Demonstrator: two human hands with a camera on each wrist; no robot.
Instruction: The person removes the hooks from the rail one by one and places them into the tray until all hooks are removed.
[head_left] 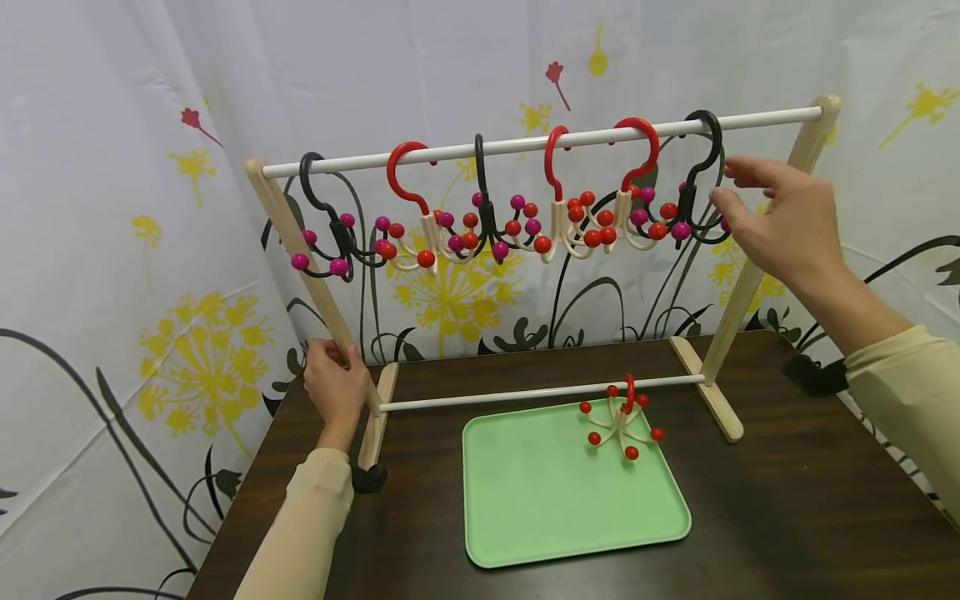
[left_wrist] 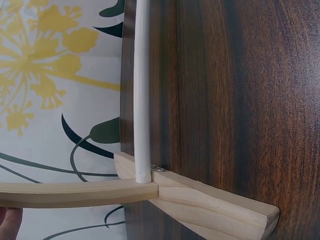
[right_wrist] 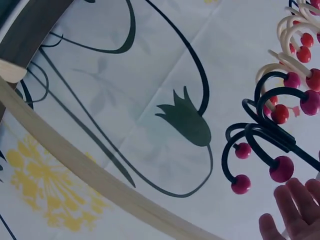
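Several hook hangers with ball-tipped arms hang from the white top bar (head_left: 517,145) of a wooden rack. Some have black hooks and magenta balls; others have red hooks, cream arms and red balls. My left hand (head_left: 336,387) grips the rack's left wooden post (head_left: 318,287) low down; in the left wrist view only fingertips show beside that post. Up at the right, my right hand (head_left: 783,212) is beside the rightmost black hanger (head_left: 686,200), its thumb and fingers spread apart with nothing between them. That hanger (right_wrist: 267,132) appears just above the fingertips in the right wrist view.
On the dark wooden table (head_left: 810,500) lies a light green tray (head_left: 555,500), with one red-hooked hanger (head_left: 621,425) on its far right part. A lower white bar (head_left: 540,393) joins the rack's wooden feet (head_left: 708,392). Behind hangs a flower-patterned curtain (head_left: 150,100).
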